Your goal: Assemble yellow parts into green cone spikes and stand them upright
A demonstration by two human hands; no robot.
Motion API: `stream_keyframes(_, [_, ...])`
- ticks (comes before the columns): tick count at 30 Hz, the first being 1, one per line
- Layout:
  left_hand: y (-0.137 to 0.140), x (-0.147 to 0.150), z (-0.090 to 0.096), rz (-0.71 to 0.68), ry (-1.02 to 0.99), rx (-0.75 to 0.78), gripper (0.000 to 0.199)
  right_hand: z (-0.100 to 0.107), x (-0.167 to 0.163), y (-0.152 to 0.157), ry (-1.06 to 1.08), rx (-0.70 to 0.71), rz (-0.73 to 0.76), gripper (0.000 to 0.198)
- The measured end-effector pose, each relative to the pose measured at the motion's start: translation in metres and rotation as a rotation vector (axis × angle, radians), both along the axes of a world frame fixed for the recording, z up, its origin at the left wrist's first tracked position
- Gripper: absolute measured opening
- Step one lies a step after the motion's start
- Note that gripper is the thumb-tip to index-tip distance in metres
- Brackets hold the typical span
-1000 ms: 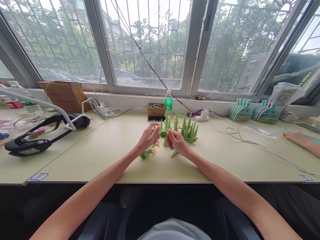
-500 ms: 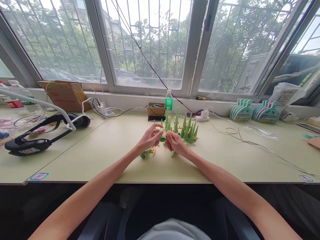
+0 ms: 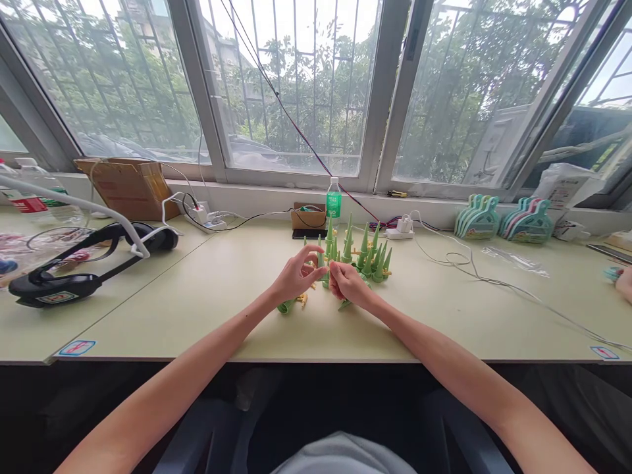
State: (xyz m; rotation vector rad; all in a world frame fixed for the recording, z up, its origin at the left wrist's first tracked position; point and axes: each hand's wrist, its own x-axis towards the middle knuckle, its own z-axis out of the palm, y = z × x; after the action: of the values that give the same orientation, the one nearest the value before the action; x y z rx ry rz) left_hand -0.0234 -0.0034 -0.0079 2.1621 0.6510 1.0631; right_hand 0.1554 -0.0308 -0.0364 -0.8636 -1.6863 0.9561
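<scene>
Just above the table, my left hand (image 3: 296, 273) has thumb and index finger curved round a slim green plastic cone (image 3: 320, 258), partly hidden by the fingers. Close beside it on the right, my right hand (image 3: 348, 283) is closed, thumb pressed on the bent fingers; whatever is in that pinch is hidden. Behind both hands stand several upright green cones (image 3: 364, 247), some with small yellow pieces at their sides. Under my left wrist lies a green cone (image 3: 285, 307) on its side, next to a yellow piece (image 3: 303, 301). Another green cone tip (image 3: 344, 305) shows below my right hand.
A green-labelled bottle (image 3: 334, 199) and small cardboard box (image 3: 309, 216) stand behind the cones. Black headset (image 3: 56, 283) lies left. White cable (image 3: 513, 286) crosses the right side, near teal hangers (image 3: 476, 217). Another person's hand (image 3: 625, 284) touches a teal piece at the right edge.
My left fingers have shifted and spread slightly, and the cone's open base no longer shows between my hands. My right hand barely moved. Another person's hand has come in at the right edge.
</scene>
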Motion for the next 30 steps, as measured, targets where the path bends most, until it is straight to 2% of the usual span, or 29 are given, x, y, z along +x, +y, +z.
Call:
stream_keyframes(7, [-0.0008, -0.0002, -0.0011, 0.009, 0.066, 0.073, 0.041, 0.0029, 0.0014, -0.0004, -0.052, -0.005, -0.041, 0.064])
stream_keyframes(16, [-0.0013, 0.0004, -0.002, 0.015, 0.131, 0.182, 0.04, 0.0014, 0.0024, 0.0012, -0.044, -0.06, -0.035, 0.061])
stream_keyframes(23, [-0.0015, 0.0003, -0.0037, 0.011, 0.122, 0.191, 0.046, -0.001, 0.0036, 0.0045, -0.002, -0.129, -0.015, 0.055])
stream_keyframes(30, [-0.0024, 0.0039, -0.0014, 0.032, 0.036, 0.105, 0.051, 0.0013, -0.0003, 0.0035, 0.116, -0.148, -0.021, 0.058])
